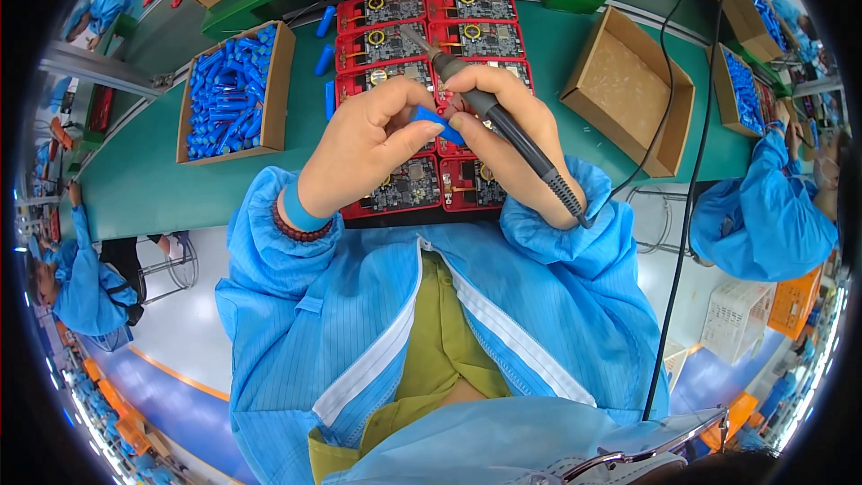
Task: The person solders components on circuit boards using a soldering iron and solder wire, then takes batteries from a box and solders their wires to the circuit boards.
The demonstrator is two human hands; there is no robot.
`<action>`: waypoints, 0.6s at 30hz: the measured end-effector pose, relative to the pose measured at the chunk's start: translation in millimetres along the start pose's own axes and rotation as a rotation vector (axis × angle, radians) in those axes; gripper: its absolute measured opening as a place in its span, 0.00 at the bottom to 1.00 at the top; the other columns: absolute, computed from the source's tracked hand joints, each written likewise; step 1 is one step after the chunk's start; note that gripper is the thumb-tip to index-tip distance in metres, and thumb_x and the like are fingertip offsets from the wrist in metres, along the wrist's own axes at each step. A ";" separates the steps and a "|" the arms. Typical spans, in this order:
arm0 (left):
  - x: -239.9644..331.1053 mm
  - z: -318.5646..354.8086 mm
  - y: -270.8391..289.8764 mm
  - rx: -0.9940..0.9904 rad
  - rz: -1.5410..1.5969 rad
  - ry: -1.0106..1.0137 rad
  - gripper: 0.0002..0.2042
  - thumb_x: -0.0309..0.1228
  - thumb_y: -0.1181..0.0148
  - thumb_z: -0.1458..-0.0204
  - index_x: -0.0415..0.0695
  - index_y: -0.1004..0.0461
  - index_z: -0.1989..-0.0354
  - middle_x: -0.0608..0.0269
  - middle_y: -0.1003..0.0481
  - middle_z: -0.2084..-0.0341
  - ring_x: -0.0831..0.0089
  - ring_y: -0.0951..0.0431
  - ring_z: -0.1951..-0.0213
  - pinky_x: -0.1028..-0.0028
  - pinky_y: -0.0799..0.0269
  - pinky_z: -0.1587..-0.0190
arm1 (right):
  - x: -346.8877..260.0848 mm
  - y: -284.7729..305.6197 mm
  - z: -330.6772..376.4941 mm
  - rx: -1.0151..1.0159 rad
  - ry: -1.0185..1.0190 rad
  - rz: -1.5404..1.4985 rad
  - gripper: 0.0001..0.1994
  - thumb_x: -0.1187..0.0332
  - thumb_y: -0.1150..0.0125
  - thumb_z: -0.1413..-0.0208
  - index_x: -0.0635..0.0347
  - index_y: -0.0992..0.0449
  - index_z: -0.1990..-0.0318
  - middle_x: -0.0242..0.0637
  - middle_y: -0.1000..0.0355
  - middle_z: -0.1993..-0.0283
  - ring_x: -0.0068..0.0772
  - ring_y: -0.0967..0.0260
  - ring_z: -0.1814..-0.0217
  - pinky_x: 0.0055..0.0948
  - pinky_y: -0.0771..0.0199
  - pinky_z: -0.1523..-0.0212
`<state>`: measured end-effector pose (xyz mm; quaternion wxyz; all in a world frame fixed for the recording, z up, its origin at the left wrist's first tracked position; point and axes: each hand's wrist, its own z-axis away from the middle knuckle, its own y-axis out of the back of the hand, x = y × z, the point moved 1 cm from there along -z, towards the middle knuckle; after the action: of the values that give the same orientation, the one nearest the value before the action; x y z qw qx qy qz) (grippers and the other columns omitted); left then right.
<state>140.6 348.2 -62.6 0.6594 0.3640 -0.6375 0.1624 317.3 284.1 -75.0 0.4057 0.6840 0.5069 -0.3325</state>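
Note:
My left hand [364, 144] is closed, thumb and fingers pinching one end of a blue cylindrical battery cell [436, 124]. The thumb of my right hand [516, 130] presses at the cell's other end. That same right hand grips a black-handled soldering iron [516, 139], its metal tip pointing up and left over the boards. Beneath both hands lie several red trays [435, 45] in two columns, each holding a dark circuit board [395, 5] with a yellow ring on it. My hands hide part of the middle trays.
At left stands a cardboard box [280, 94] full of blue cells. Several loose blue cells [324, 60] lie beside the trays. Another cardboard box [620, 81] sits at right on the green table [153, 175]. The iron's black cable [660, 117] runs up the right side. Co-workers sit on both sides.

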 end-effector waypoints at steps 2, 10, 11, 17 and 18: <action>-2.2 1.3 -0.5 0.001 0.031 -0.005 0.08 0.26 0.45 0.45 0.39 0.30 0.57 0.67 0.29 0.72 0.83 0.31 0.72 0.81 0.35 0.70 | -1.3 -0.3 -0.1 0.041 0.019 0.008 0.15 0.79 0.38 0.54 0.60 0.28 0.56 0.39 0.28 0.60 0.35 0.30 0.62 0.29 0.29 0.60; -4.9 -4.9 -33.3 0.088 0.363 -0.004 0.14 0.24 0.55 0.41 0.37 0.38 0.48 0.59 0.31 0.54 0.72 0.30 0.50 0.71 0.34 0.49 | -5.7 2.8 -6.5 0.092 0.117 0.084 0.12 0.79 0.37 0.55 0.57 0.26 0.61 0.35 0.26 0.65 0.37 0.30 0.67 0.30 0.30 0.64; -5.4 -7.8 -38.3 0.035 0.538 0.048 0.13 0.24 0.55 0.42 0.38 0.38 0.48 0.59 0.31 0.54 0.72 0.30 0.51 0.71 0.34 0.49 | -7.3 5.3 -7.7 0.087 0.139 0.101 0.12 0.79 0.38 0.55 0.57 0.26 0.61 0.35 0.26 0.65 0.36 0.30 0.67 0.30 0.30 0.64; -6.6 -11.6 -42.4 -0.042 0.550 0.110 0.06 0.27 0.52 0.40 0.39 0.31 0.60 0.66 0.29 0.70 0.80 0.28 0.66 0.78 0.31 0.60 | -6.5 8.7 -1.6 0.135 0.049 -0.023 0.15 0.82 0.39 0.55 0.57 0.26 0.59 0.34 0.26 0.66 0.33 0.30 0.67 0.28 0.30 0.64; -6.9 -12.3 -43.7 -0.034 0.568 0.109 0.06 0.28 0.52 0.40 0.39 0.31 0.62 0.68 0.29 0.73 0.82 0.29 0.69 0.80 0.31 0.63 | -5.7 9.6 -0.7 0.174 0.050 -0.036 0.16 0.82 0.39 0.56 0.57 0.27 0.58 0.34 0.27 0.67 0.32 0.30 0.66 0.28 0.30 0.64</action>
<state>178.3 328.5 -80.2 0.6266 0.1505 -0.6803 0.3493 325.1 280.8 -67.7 0.3262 0.7156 0.4981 -0.3653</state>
